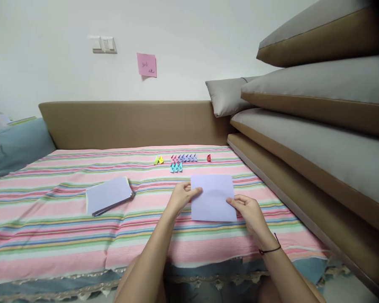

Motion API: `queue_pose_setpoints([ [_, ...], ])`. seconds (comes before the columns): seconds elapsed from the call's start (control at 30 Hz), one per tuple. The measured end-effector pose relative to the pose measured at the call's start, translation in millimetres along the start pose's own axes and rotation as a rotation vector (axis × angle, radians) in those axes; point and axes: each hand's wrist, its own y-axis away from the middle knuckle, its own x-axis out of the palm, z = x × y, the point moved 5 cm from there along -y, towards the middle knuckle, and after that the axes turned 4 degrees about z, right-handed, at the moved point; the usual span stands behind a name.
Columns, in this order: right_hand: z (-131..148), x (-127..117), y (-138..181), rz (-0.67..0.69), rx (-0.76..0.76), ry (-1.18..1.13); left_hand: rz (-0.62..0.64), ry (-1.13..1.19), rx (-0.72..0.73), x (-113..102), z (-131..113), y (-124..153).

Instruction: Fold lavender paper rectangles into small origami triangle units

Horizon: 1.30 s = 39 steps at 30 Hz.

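In the head view, taking the pale purple sheet of paper point(213, 206) as the middle of the dial, the left hand point(179, 198) is at nine o'clock, pinching the sheet's left edge with the thumb lying on its face. The right hand point(249, 209) is at about four o'clock, pinching the right edge the same way, with a dark cord point(270, 251) round its wrist. The sheet is held flat and square over the striped cloth point(66, 242); whether its underside touches the cloth I cannot tell.

Well apart at nine o'clock lies a stack of paper point(109, 194), set slantwise, a dark clip point(132, 195) at its right corner. Small folded papers stand beyond the sheet: a red one point(209, 158) at twelve, a pink and purple row point(188, 158) at eleven, a teal group point(176, 167) between ten and eleven, and a yellow pair point(158, 160) at ten. Big cushions point(318, 118) are piled from one to three o'clock. A pink note point(147, 65) hangs on the wall at eleven.
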Motion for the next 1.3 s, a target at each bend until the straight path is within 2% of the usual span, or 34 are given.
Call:
queue_pose_setpoints([
  [0.13, 9.4, 4.0, 0.6, 0.029, -0.006, 0.057, 0.037, -0.043, 0.042, -3.3, -1.4, 5.6],
  [0.4, 45.3, 30.4, -3.9, 0.114, -0.017, 0.2, -0.1, -0.06, 0.184, -26.0, -16.6, 15.0],
  [0.57, 73.9, 56.3, -2.7, 0.241, -0.029, 0.252, -0.167, -0.033, 0.201, -34.5, -23.0, 21.6],
  [0.8, 99.5, 71.0, -10.9, 0.231, -0.205, 0.374, -0.288, -0.054, 0.34, -49.0, -42.1, 32.1],
  [0.93, 119.9, 75.5, -11.7, 0.103, -0.425, 0.621, -0.306, 0.035, 0.317, -55.0, -40.1, 30.4],
  [1.0, 123.8, 79.0, -11.5, 0.091, -0.437, 0.645, -0.284, 0.134, 0.333, -54.8, -40.3, 29.2],
  [1.13, 120.2, 89.7, -9.6, 0.179, -0.37, 0.559, -0.29, 0.245, 0.423, -58.2, -46.3, 32.4],
  [1.3, 115.0, 105.5, -3.0, 0.155, -0.358, 0.591, -0.333, 0.209, 0.439, -76.0, -46.0, 41.4],
])
